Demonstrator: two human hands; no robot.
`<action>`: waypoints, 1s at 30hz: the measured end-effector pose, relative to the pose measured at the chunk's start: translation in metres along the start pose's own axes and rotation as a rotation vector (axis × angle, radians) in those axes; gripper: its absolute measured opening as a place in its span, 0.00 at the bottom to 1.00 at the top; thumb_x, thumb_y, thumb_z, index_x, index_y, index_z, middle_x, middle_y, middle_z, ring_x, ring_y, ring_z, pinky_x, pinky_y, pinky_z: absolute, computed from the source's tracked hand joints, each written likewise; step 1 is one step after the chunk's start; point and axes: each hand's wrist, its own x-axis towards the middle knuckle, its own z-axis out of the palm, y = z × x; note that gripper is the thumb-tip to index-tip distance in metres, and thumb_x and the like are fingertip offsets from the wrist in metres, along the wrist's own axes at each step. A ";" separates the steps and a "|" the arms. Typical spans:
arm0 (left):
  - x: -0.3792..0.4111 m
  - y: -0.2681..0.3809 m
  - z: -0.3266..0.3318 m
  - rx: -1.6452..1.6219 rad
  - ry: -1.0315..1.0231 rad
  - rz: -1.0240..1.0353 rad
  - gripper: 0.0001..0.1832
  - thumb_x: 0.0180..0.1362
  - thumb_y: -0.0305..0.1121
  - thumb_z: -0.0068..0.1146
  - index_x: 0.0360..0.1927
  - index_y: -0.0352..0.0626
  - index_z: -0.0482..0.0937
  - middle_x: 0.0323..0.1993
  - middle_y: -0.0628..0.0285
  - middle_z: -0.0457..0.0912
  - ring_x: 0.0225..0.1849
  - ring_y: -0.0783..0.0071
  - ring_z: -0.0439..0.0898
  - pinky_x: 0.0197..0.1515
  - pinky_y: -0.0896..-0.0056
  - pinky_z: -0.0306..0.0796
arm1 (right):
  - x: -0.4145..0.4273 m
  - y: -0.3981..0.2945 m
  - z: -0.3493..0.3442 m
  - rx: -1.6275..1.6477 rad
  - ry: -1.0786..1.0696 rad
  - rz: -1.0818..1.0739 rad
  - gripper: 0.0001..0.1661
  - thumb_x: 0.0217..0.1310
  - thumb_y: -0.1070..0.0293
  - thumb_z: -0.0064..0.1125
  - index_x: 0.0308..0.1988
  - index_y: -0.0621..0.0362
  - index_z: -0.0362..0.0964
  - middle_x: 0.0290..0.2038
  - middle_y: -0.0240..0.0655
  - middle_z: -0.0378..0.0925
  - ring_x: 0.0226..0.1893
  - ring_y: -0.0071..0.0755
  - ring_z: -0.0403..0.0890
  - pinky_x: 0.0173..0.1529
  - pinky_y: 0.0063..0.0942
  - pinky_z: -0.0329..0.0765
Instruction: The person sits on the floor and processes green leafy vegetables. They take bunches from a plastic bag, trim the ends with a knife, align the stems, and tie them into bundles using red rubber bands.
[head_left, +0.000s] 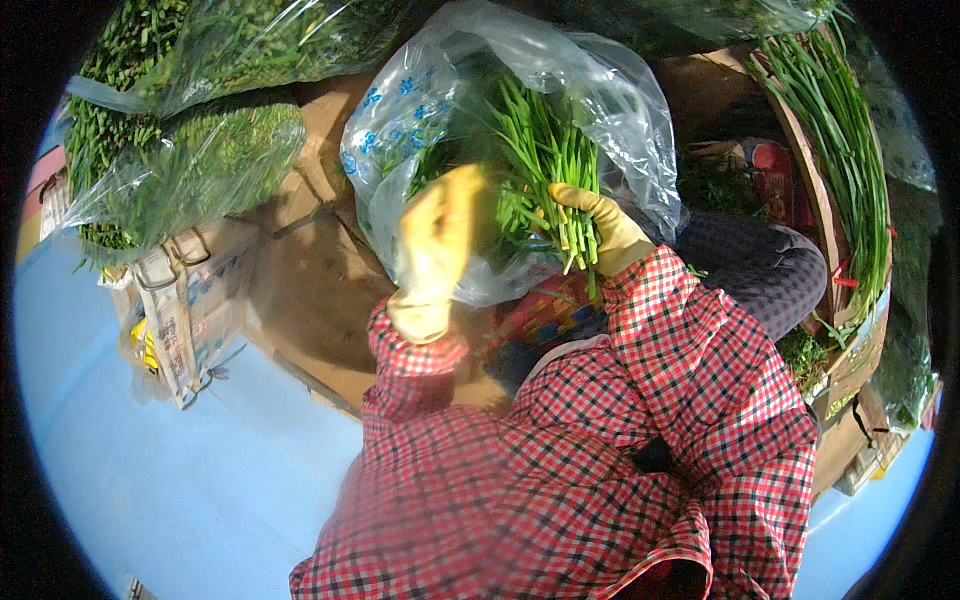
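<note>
My right hand (606, 225), in a yellow rubber glove, grips a bunch of green leafy stalks (555, 157) near their cut ends. Their leafy tops point away from me into a large clear plastic bag (630, 97) with blue printing. My left hand (441, 217), gloved the same way, is raised at the bag's near left side. Motion blurs its fingers, so whether it holds anything cannot be made out. More greens (427, 172) show inside the bag, partly behind the left hand.
Plastic-wrapped greens (217, 157) are piled at the left above a white carton (176, 315). Brown cardboard (307, 300) lies beneath the bag. Long green stalks (832, 165) rest along a cardboard edge at the right. My bent knee (757, 262) stands beside the bag.
</note>
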 end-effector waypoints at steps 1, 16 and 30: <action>-0.002 0.010 -0.007 -0.085 0.034 -0.132 0.21 0.70 0.43 0.46 0.43 0.34 0.83 0.42 0.55 0.85 0.42 0.71 0.83 0.48 0.71 0.75 | -0.002 -0.004 -0.003 0.039 -0.038 0.031 0.15 0.58 0.73 0.61 0.45 0.67 0.75 0.42 0.43 0.82 0.34 0.36 0.85 0.43 0.30 0.85; -0.042 0.016 0.060 -0.840 -0.393 -0.344 0.40 0.60 0.63 0.52 0.62 0.36 0.68 0.57 0.58 0.75 0.57 0.69 0.73 0.60 0.67 0.66 | -0.100 0.013 0.059 -1.701 0.621 -0.211 0.44 0.35 0.54 0.72 0.50 0.72 0.70 0.36 0.57 0.81 0.34 0.49 0.85 0.41 0.40 0.81; -0.065 0.052 0.026 -1.340 -0.460 -0.427 0.36 0.59 0.41 0.56 0.67 0.33 0.61 0.58 0.53 0.71 0.56 0.65 0.71 0.62 0.63 0.63 | -0.032 0.152 0.135 -2.345 1.799 -0.926 0.28 0.65 0.60 0.49 0.56 0.72 0.66 0.51 0.46 0.71 0.39 0.43 0.78 0.43 0.40 0.77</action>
